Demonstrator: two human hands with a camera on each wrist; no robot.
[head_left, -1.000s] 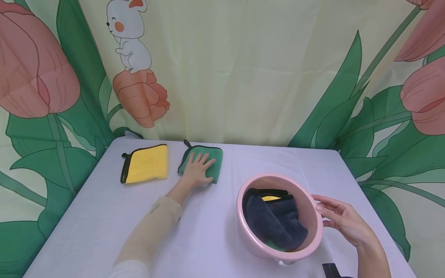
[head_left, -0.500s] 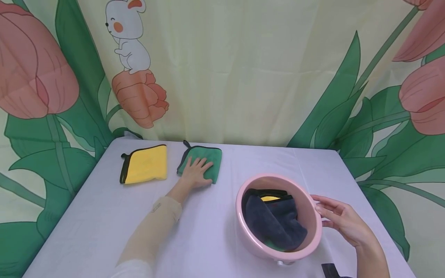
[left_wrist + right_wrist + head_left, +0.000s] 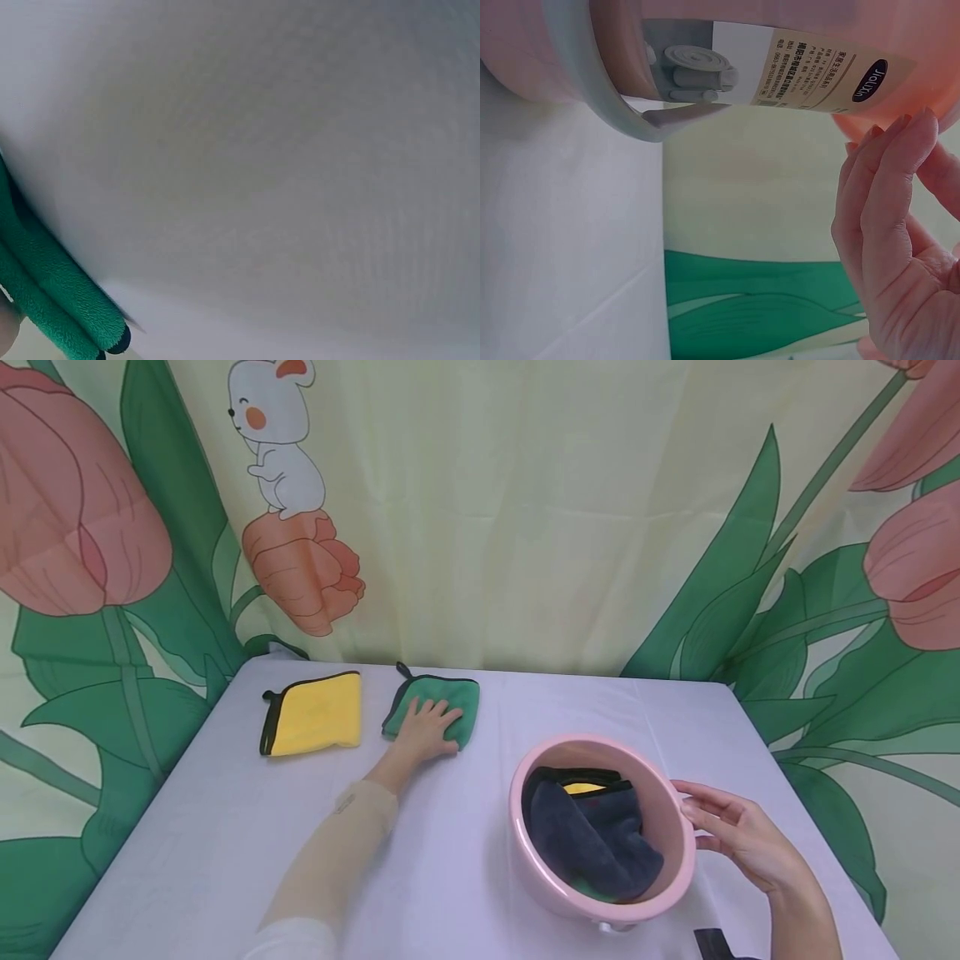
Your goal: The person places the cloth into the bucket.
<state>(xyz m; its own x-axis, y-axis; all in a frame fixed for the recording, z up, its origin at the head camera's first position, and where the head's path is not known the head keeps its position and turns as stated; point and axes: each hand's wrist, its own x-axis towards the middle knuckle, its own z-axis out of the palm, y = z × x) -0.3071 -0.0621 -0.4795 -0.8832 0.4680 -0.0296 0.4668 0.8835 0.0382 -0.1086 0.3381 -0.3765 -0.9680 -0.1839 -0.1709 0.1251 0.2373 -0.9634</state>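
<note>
My left hand (image 3: 425, 729) rests on a folded green cloth (image 3: 467, 702) with black edging and a hanging loop, fingers spread and slightly bent, thumb at the near edge. In the left wrist view the folded layers of the green cloth (image 3: 67, 292) show at the lower left, beside a bit of skin. My right hand (image 3: 738, 835) touches the right outer side of a pink bucket (image 3: 678, 881) with its fingertips, just below the rim; the right wrist view shows these fingers (image 3: 889, 195) against the wall. Inside the bucket lie a dark navy cloth (image 3: 581, 839) and a black-edged yellow piece (image 3: 585, 788).
A folded yellow cloth (image 3: 318, 714) with black edging lies left of the green one on the white-covered table (image 3: 450, 877). A printed label (image 3: 810, 71) is on the bucket's side. A black strap-like piece (image 3: 712, 943) shows at the bottom edge. A patterned curtain (image 3: 495, 527) hangs behind.
My left fingers have bent a little more, and the near edge of the green cloth has drawn slightly up under the hand. My right hand and the bucket stay in place.
</note>
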